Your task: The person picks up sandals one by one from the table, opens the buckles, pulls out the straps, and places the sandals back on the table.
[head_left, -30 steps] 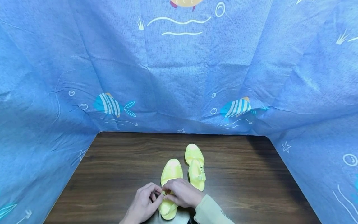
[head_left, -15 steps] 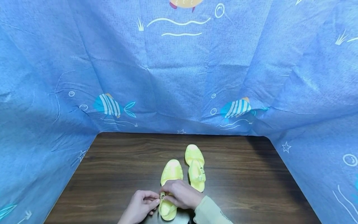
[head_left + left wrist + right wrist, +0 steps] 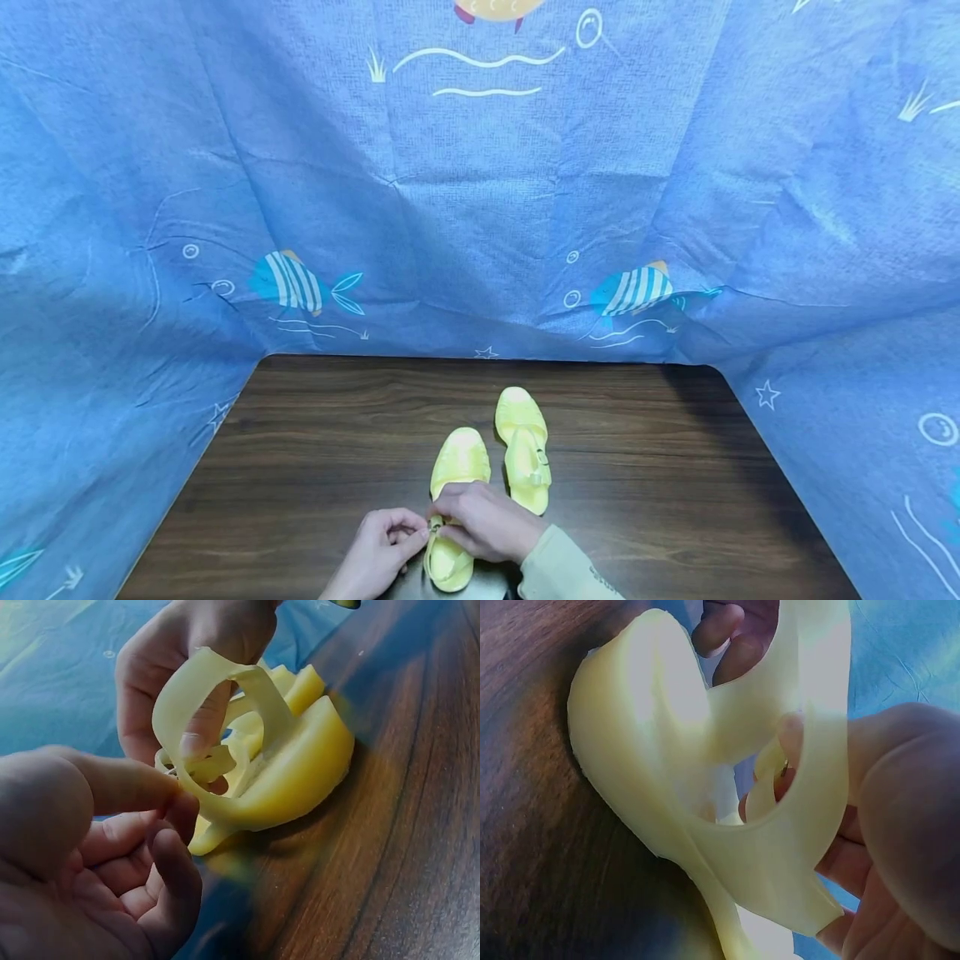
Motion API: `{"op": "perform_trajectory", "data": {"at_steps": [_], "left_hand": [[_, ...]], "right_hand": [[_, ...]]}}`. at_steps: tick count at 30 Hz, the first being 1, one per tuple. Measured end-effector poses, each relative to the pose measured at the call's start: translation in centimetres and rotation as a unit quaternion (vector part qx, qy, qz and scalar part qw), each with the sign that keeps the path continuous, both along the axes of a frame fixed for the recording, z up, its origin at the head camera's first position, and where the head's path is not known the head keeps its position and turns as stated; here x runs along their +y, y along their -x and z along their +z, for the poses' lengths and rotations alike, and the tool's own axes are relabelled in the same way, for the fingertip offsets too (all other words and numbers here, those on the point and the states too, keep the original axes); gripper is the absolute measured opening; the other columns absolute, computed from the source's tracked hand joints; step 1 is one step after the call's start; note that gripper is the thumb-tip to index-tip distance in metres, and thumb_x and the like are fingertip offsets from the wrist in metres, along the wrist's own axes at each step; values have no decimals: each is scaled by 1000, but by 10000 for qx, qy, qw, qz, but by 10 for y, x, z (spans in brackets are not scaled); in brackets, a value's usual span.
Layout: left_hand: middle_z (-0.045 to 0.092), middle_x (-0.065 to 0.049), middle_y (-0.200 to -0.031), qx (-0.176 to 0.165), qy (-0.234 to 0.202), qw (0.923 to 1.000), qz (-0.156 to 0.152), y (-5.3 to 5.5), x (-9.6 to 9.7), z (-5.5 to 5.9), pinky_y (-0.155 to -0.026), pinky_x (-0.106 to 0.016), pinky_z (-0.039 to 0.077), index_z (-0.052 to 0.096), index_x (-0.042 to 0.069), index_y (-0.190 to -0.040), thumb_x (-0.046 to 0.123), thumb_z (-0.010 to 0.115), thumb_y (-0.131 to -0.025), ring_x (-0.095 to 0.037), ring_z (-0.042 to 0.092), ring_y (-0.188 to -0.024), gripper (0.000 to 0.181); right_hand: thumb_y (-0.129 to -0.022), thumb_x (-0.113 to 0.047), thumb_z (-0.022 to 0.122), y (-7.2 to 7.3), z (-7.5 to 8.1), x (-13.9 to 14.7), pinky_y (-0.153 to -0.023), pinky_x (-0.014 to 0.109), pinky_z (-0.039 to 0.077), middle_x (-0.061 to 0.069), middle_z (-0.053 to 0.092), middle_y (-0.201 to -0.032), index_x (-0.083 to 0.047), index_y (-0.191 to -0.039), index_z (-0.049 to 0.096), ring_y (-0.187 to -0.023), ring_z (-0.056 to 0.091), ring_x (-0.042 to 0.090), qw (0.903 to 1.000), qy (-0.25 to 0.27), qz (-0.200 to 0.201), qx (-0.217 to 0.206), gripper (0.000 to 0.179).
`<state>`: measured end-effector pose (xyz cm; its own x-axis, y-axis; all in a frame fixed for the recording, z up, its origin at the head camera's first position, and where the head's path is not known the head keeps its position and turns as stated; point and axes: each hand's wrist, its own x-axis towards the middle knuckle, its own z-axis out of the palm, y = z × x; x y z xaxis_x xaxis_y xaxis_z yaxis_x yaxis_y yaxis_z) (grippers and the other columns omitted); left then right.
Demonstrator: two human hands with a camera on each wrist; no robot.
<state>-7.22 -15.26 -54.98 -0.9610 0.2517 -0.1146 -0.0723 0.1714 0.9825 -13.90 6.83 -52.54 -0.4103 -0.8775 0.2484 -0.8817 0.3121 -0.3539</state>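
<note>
A pale yellow sandal (image 3: pixel 461 457) lies on the table with its toe pointing away. At its left side, my left hand (image 3: pixel 378 550) pinches the end of the ankle strap (image 3: pixel 176 705) between thumb and forefinger, beside a small buckle (image 3: pixel 435 527). My right hand (image 3: pixel 487 518) reaches over the sandal and holds the strap by the buckle between thumb and fingers. In the right wrist view the sandal's heel (image 3: pixel 641 712) stands close to the camera, with the buckle (image 3: pixel 784 769) partly behind the strap. How far the strap is through the buckle is hidden by fingertips.
A matching yellow sandal (image 3: pixel 519 408) lies just right and farther back, its toe also pointing away. Both are on a dark wood-grain table (image 3: pixel 330 433). Blue cloth (image 3: pixel 480 208) printed with fish encloses the table's back and sides.
My left hand has drawn slightly left and down from the buckle, its fingertips now at the strap's outer side. My right hand and both sandals stay nearly where they were.
</note>
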Motion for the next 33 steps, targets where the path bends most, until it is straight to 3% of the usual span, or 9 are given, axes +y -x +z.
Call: {"op": "perform_trajectory", "data": {"at_steps": [11, 14, 17, 21, 25, 28, 33], "left_hand": [[67, 4, -77, 87, 345, 9993, 116, 0, 4, 5, -56, -15, 45, 73, -4, -97, 10, 72, -95, 2, 55, -60, 14], [66, 8, -75, 479, 767, 9954, 303, -1, 7, 4, -58, -16, 46, 74, 4, -93, 13, 74, -94, 3, 55, -62, 9], [64, 14, -74, 1290, 1333, 9801, 701, -3, 11, 2, -57, -16, 46, 74, 16, -86, 12, 79, -89, 4, 53, -62, 7], [66, 16, -77, 2681, 1643, 9424, 1144, -4, 15, -1, -52, -12, 44, 74, 21, -84, 5, 86, -79, 7, 50, -58, 20], [70, 12, -81, 3787, 1575, 9051, 1122, 0, 16, -3, -52, -7, 40, 76, 17, -87, 0, 89, -73, 8, 49, -58, 26], [69, 12, -83, 4030, 1509, 8980, 913, 3, 14, -4, -53, -6, 39, 76, 18, -88, -2, 88, -74, 6, 49, -58, 27], [62, 14, -86, 3873, 1485, 9079, 611, 5, 13, -8, -53, -5, 38, 68, 19, -90, -1, 81, -80, 3, 50, -58, 26]], "right_hand": [[-98, -18, 74, -1, -1, -1, -89, 9, 49, -12, 70, -102, -17, -114, 75, -93, 61, -9, 9998, -73, -28, 198, 16], [-99, -17, 73, -1, -1, 0, -89, 9, 49, -11, 71, -104, -16, -116, 75, -95, 62, -7, 9999, -53, -52, 97, 17], [-100, -17, 72, -1, -1, 0, -89, 9, 49, -9, 71, -105, -15, -117, 75, -97, 63, -6, 9999, -45, -94, -16, 17], [-101, -18, 71, -1, -1, 1, -90, 10, 49, -10, 72, -106, -15, -118, 75, -98, 63, -7, 9998, -97, -169, -101, 18], [-101, -19, 71, -1, 1, 1, -90, 10, 49, -11, 72, -107, -16, -117, 75, -97, 63, -7, 9994, -130, -246, -184, 17], [-101, -19, 71, -1, 2, 1, -89, 9, 49, -11, 72, -105, -16, -115, 75, -94, 62, -8, 9993, -137, -269, -223, 15], [-100, -18, 72, -1, 2, 0, -87, 8, 48, -11, 71, -100, -15, -111, 75, -91, 61, -8, 9995, -142, -242, -144, 12]]}}
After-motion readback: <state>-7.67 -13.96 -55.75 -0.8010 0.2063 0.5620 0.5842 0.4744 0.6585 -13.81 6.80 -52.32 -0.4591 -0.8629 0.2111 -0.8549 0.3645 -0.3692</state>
